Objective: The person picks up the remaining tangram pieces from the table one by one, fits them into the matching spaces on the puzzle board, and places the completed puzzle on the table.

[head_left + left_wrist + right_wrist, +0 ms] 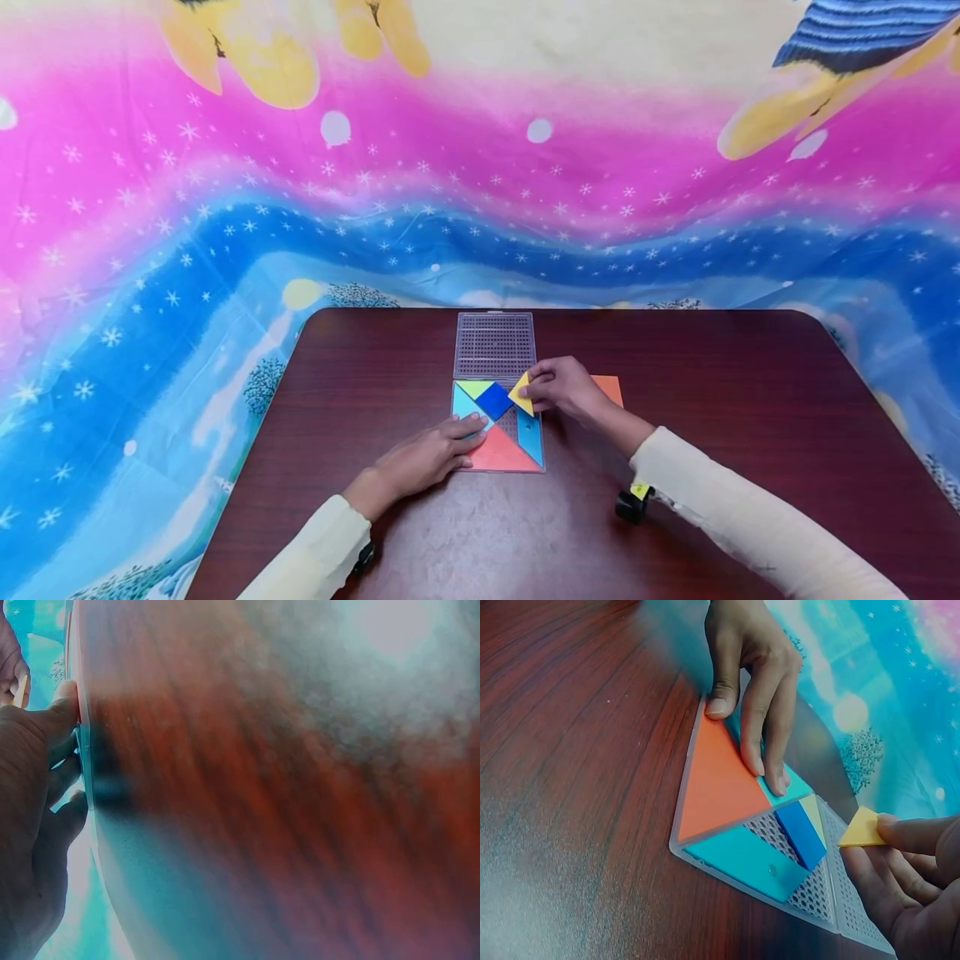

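Note:
A clear case with a grid base [495, 344] lies unfolded; its near half holds flat pieces: a large orange-red triangle [720, 780], a turquoise triangle [465, 403], a light green triangle [474, 387], a blue square [494, 402] and a teal parallelogram [746, 862]. Bare grid shows between the square and the parallelogram. My left hand [431, 455] rests with extended fingers on the orange-red and turquoise triangles. In my right hand [566, 390], thumb and fingers pinch a yellow triangle [862, 829], raised above the case's right side.
An orange sheet or piece [609, 388] lies on the dark wooden table [735, 400], right of the case and partly behind my right hand. A patterned cloth [480, 167] hangs beyond the table's far edge.

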Available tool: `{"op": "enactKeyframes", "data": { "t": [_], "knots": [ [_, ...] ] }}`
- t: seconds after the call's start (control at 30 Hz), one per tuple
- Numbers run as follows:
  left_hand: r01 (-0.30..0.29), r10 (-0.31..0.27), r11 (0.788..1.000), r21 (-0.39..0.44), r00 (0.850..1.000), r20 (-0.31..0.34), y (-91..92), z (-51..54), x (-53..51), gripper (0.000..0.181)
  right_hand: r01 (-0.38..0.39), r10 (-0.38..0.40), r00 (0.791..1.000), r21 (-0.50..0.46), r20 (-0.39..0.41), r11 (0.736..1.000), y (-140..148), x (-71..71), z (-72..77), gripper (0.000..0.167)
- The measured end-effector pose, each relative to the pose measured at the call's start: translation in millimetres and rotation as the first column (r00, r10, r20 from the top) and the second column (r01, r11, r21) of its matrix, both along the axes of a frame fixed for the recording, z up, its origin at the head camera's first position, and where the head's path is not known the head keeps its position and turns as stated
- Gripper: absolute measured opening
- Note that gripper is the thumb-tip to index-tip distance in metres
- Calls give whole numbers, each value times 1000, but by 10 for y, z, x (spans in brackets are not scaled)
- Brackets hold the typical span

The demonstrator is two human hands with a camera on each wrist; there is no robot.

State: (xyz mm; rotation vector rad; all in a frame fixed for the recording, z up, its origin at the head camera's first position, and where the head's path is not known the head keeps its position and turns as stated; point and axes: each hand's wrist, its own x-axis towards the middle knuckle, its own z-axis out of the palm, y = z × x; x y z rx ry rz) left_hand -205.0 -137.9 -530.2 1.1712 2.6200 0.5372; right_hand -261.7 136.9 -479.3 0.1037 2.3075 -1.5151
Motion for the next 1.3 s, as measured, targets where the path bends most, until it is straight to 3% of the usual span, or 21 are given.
{"op": "enactKeyframes", "data": {
  "t": [0.23, 0.8, 1.3],
  "knots": [
    [1, -1, 1000, -17, 1000, -1, 3, -3, 3, 49, -10, 11, 1000, -19, 15, 1000, -71, 8, -51, 29],
    [6, -6, 1000, 9, 1000, 4, -3, 13, 5, 49, 12, -12, 1000, 52, 12, 999, -189, 53, -189, 20],
    [6, -6, 1000, -11, 1000, 4, 1, 17, -3, 49, -38, 50, 996, 158, -70, 987, -299, 111, -228, 28]
  ]
}}
